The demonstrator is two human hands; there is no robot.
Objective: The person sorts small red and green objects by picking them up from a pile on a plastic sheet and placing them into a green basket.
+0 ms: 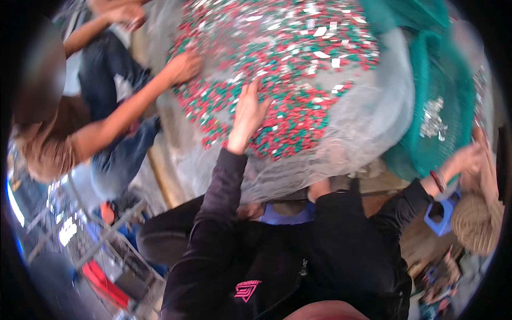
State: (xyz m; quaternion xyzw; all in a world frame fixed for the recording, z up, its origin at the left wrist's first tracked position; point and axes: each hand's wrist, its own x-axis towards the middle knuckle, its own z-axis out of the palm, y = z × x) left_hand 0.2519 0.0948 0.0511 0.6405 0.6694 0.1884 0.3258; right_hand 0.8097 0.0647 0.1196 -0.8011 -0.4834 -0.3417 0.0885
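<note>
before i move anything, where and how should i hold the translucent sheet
Probably by the near edge of the translucent sheet, with the grip coming from the near side: it bunches there in loose folds, mostly bare of the red and green pieces.

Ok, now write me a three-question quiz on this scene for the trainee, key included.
1. Where is the wearer's left hand?
A) At the spread of red and green pieces
B) Down on a knee
C) Inside a jacket pocket

2. True or false: a red band circles the wrist of the wearer's right hand.

3. What colour is the small heap in the teal mesh container on the right?

Key:
1. A
2. True
3. Whitish; the heap is too small in the picture to tell what it is made of.
</note>
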